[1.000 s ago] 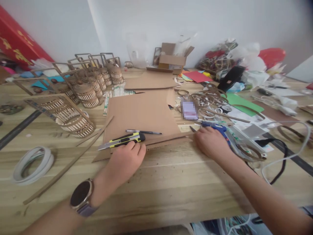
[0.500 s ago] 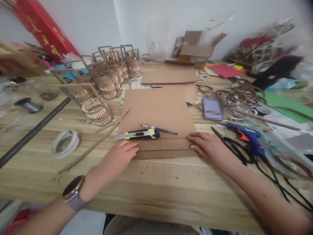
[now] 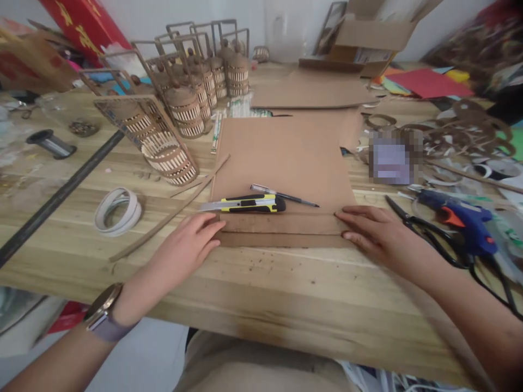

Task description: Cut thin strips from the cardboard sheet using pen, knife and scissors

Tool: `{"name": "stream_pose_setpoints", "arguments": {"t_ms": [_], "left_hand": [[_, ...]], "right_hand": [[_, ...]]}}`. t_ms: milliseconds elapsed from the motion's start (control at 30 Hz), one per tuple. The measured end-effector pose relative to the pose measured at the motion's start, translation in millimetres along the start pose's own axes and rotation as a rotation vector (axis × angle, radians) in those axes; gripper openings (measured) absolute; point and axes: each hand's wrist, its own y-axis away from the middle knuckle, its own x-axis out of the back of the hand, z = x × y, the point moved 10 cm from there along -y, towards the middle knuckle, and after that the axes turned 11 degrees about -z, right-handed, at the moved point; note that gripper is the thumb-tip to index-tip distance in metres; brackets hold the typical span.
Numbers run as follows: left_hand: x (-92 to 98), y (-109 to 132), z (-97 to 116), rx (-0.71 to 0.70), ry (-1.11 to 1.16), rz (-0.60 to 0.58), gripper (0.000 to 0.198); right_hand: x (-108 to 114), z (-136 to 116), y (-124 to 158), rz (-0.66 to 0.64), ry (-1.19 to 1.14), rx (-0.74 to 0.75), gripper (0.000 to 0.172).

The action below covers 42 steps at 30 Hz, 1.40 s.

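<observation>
A narrow cardboard strip point(image 3: 281, 223) lies along the near edge of a large cardboard sheet point(image 3: 281, 158), with another cardboard edge showing below it. At the strip's left end is my left hand point(image 3: 192, 237), fingers and thumb slightly parted around that end. My right hand point(image 3: 376, 231) holds the right end, fingertips on its upper edge and thumb lower down. Just above the strip, a yellow and black utility knife point(image 3: 249, 203) rests on the sheet with its blade out to the left. A pen point(image 3: 286, 196) lies behind the knife, touching or very near it.
Bamboo lanterns point(image 3: 183, 111) stand at back left. Nearer are tape rolls point(image 3: 117, 212), a thin wooden strip point(image 3: 163, 218) and a dark rod point(image 3: 61, 196). To the right lie black scissors point(image 3: 429, 234), a blue glue gun point(image 3: 457, 215) and brown rings point(image 3: 469, 130). An open carton point(image 3: 371, 35) stands behind.
The view has shifted, so the table things appear further right and higher. My left fingers have parted slightly at the strip's end. My right hand stays at the other end.
</observation>
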Motion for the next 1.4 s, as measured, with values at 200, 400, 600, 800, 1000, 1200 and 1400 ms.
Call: {"name": "stream_pose_setpoints", "arguments": {"t_ms": [200, 400, 600, 800, 1000, 1200, 1400], "left_hand": [[-0.5, -6, 17, -0.123, -0.148, -0.085, 0.046], [-1.7, -4, 15, -0.158, -0.158, -0.031, 0.04], [1.6, -3, 5, -0.135, -0.17, 0.039, 0.048], [-2.7, 4, -6, -0.16, -0.112, 0.077, 0.049], [-8.4, 13, -21, -0.115, -0.04, 0.094, 0.046], [-10.8, 15, -23, -0.112, -0.047, 0.075, 0.049], [-16.4, 15, -30, -0.048, 0.013, 0.061, 0.055]], "right_hand": [[2, -3, 1, 0.011, -0.063, -0.01, 0.043], [0, -14, -4, -0.021, -0.063, -0.038, 0.043], [4, -13, -1, -0.059, -0.143, -0.002, 0.04], [10, 17, 21, -0.133, -0.125, -0.007, 0.039], [10, 12, 23, -0.131, -0.088, -0.002, 0.04], [9, 12, 23, -0.099, -0.102, -0.012, 0.039], [10, 12, 25, -0.083, -0.072, -0.013, 0.04]]}}
